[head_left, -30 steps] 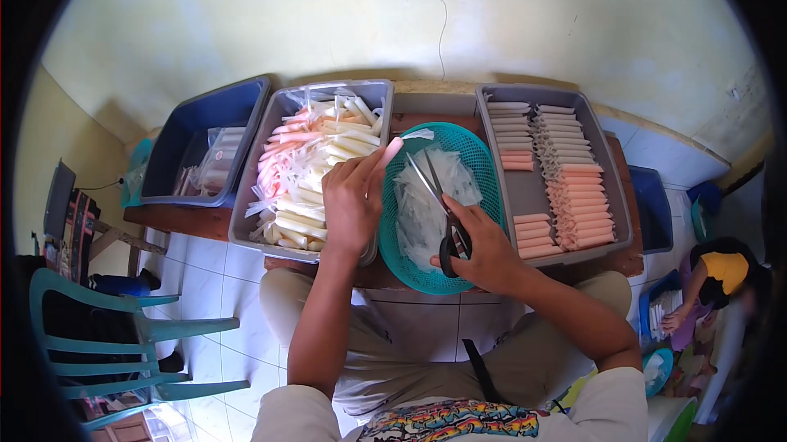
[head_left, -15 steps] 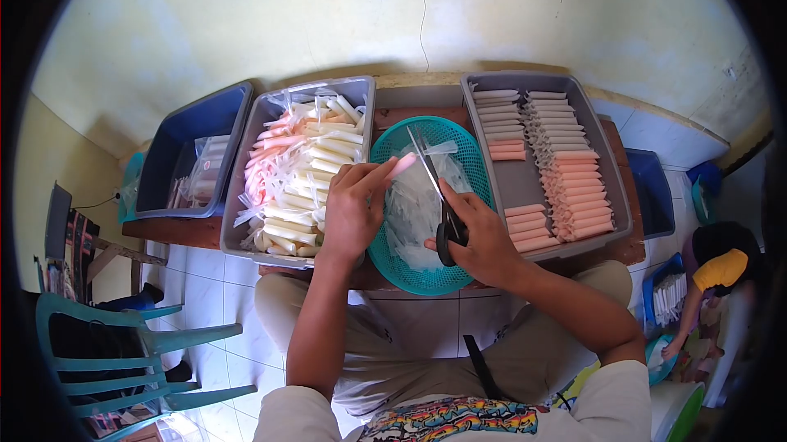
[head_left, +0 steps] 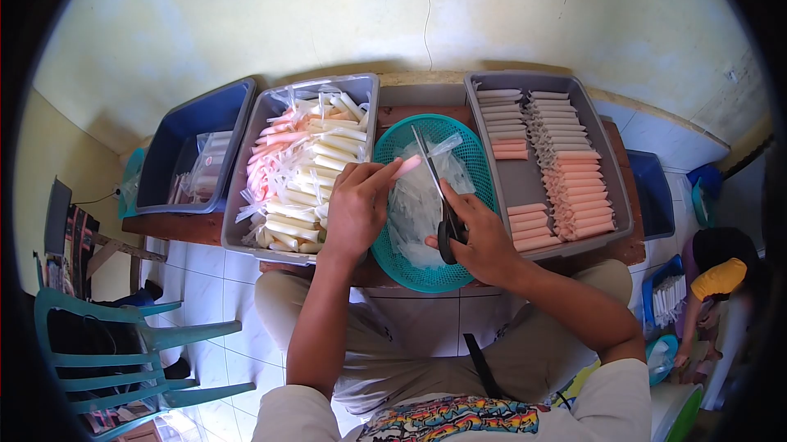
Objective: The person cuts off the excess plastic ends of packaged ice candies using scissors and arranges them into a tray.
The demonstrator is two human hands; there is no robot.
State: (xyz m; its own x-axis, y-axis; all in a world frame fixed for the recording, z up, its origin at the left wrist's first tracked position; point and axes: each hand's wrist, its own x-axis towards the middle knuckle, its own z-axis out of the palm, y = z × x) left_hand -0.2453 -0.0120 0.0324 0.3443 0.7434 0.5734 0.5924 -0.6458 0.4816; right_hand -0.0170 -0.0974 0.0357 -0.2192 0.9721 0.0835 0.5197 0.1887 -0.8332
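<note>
The left hand [head_left: 358, 204] pinched a pink filled plastic tube [head_left: 407, 167], and the right hand [head_left: 478, 237] gripped black-handled scissors [head_left: 448, 231]. The tube was above the teal mesh basket [head_left: 426, 285] of clear plastic scraps [head_left: 420, 229], with its end just beside the scissors. If the scissors bit too near the pink part, I think the tube could have split and let its filling out. A slip might have nicked the left hand, and a loose pinch could have dropped the tube. It looked round, smooth and pale pink, partly hidden by fingers.
</note>
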